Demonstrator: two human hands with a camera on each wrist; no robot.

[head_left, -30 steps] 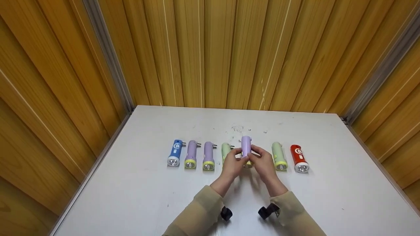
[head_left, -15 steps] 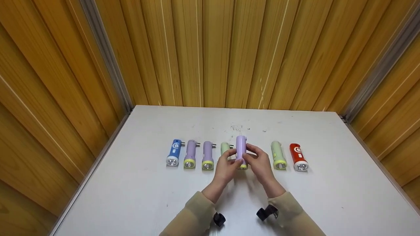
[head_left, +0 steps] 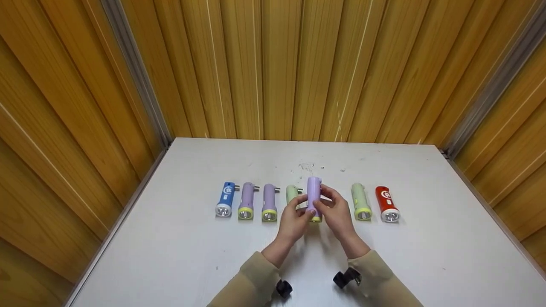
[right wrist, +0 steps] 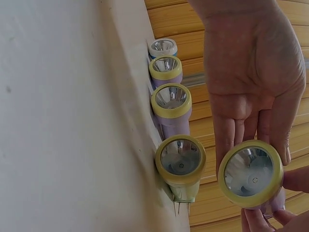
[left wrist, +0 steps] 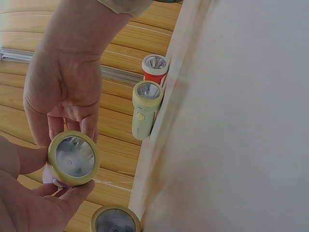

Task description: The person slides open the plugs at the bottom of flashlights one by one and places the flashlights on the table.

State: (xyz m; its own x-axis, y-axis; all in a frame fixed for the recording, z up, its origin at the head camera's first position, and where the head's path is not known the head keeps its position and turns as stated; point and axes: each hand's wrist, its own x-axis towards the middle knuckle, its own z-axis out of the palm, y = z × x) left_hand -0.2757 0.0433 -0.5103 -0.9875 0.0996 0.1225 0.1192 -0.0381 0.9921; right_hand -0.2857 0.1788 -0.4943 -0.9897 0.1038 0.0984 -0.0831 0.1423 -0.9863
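Both hands grip one purple flashlight [head_left: 314, 192], its yellow-rimmed lens end toward the person. My left hand [head_left: 293, 221] pinches its left side low on the barrel; my right hand [head_left: 337, 213] holds its right side, thumb on the barrel. Both wrist views show the held flashlight's round lens [left wrist: 74, 159] facing the camera, with fingers of the two hands around its body. Just left of it lies a green flashlight [head_left: 292, 192], partly hidden by the left hand, metal plug prongs out at its side. To the right lies another green flashlight [head_left: 361, 200].
On the white table [head_left: 192, 264], a blue flashlight [head_left: 225, 198] and two purple ones [head_left: 247, 200] lie in a row to the left. A red flashlight [head_left: 387, 204] ends the row at right. Wood-patterned walls [head_left: 277, 68] stand behind and at both sides.
The purple flashlight has shifted slightly left in both hands, mostly in the first half second, and more of its yellow rim shows. Since then the hands have stayed nearly still.
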